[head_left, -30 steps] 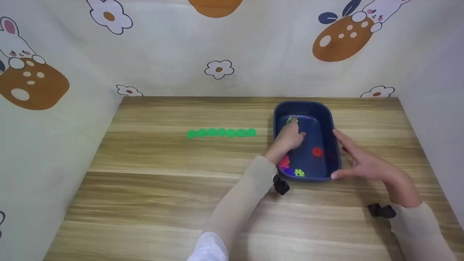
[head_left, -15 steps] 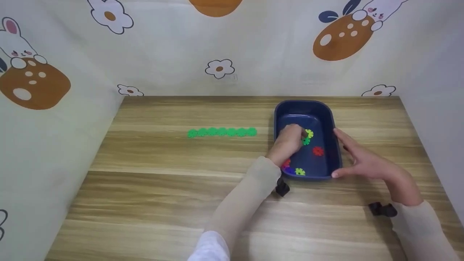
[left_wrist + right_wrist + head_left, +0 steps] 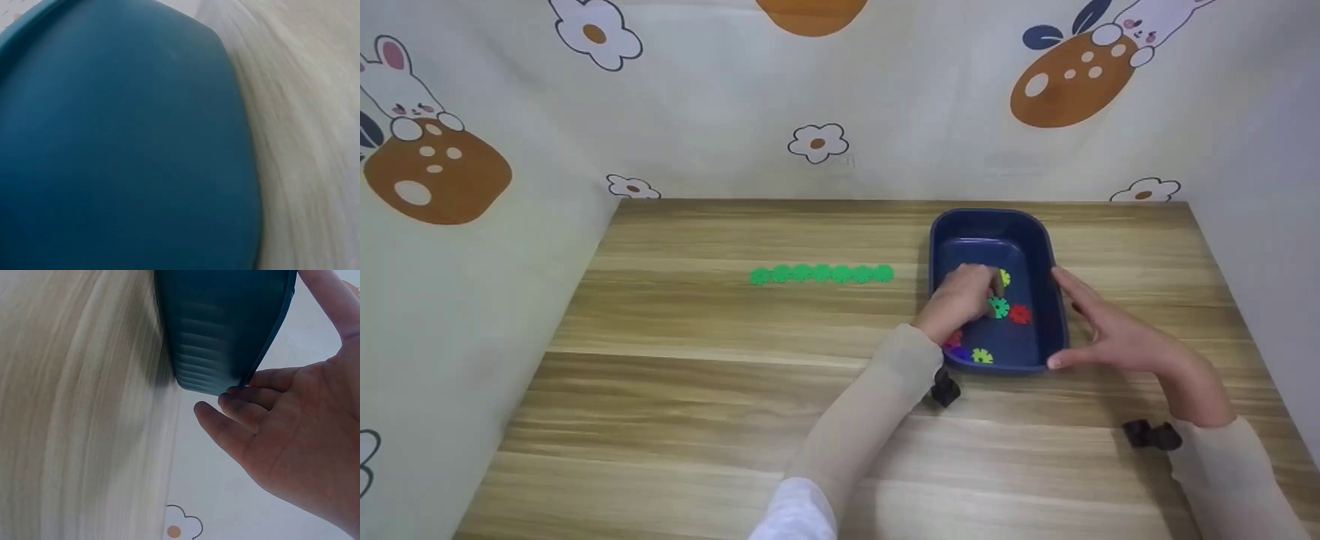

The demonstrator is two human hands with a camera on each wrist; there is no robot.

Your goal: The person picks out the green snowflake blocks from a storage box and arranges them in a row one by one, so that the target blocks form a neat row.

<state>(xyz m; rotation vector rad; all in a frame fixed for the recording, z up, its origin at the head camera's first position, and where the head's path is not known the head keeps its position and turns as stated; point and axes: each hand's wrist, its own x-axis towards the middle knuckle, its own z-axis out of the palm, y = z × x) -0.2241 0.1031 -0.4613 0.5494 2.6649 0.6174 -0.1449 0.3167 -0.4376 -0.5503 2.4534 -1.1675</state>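
A dark blue tray (image 3: 990, 369) stands on the wooden table with its inside facing up. My left hand (image 3: 962, 295) reaches into it, fingers bent down among flower-shaped plastic discs. A green disc (image 3: 999, 307) lies by the fingertips, beside a red disc (image 3: 1020, 313); a yellow disc (image 3: 1005, 277) shows just past the fingers. Whether any disc is pinched is hidden. My right hand (image 3: 1121, 341) rests against the tray's right side, thumb at the near corner, fingers extended along the wall. In the left wrist view only the tray's wall (image 3: 135, 135) shows.
Left of the tray, a row of several green discs (image 3: 821, 274) lies across the table. More discs, including a yellow-green disc (image 3: 982, 356), sit at the tray's near end. A patterned curtain (image 3: 720, 112) hangs behind the table (image 3: 697, 420).
My left hand has come from the tray's far end toward its middle. The green and yellow discs came along and now lie farther apart, the green nearer the red. My right hand stays.
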